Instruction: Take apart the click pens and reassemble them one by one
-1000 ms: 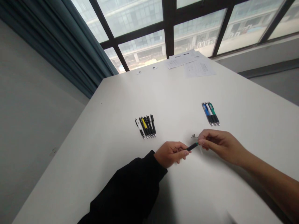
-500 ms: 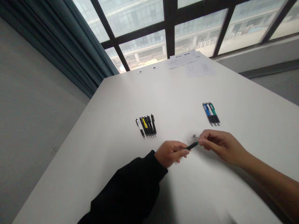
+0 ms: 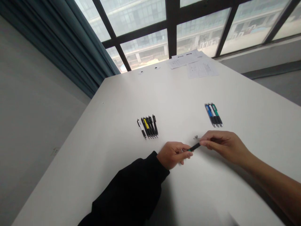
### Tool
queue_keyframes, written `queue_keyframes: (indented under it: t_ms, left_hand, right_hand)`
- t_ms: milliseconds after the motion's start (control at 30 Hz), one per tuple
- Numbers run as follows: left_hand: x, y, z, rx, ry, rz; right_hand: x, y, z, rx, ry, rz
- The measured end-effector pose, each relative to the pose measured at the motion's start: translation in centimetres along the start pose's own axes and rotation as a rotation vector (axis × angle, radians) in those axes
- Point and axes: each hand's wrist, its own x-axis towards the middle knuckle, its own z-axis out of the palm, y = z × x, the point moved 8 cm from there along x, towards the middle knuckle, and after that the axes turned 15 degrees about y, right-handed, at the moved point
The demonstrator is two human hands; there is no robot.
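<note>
My left hand and right hand pinch a black-and-green retractable pen between them, fingers closed on its two ends. Just beyond my right fingertips lies a small grey metal part. Farther ahead on the white table lie black, yellow and white pens and blue, white and green pens.

black pen barrel — green at one end | held at both ends — slanting
</note>
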Motion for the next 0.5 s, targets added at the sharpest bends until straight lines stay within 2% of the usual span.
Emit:
queue_keyframes:
  t_ms: [133,267,367,500]
  left_hand:
    - [0.1,-0.2,-0.1,-0.058,0.019,-0.020]
    - [0.2,-0.5,-0.2,-0.083,0.028,-0.027]
    - [0.3,-0.6,-0.2,-0.082,0.025,-0.023]
    - [0.2,-0.4,-0.1,-0.087,0.013,-0.011]
  right_hand:
    - [0.6,0.5,-0.7,-0.038,-0.045,-0.028]
    - [1.3,1.2,-1.1,-0.276,-0.033,-0.150]
    - [1.3,1.3,-0.5,-0.420,-0.061,-0.261]
    - [1.1,1.6,0.2,-0.515,-0.103,-0.332]
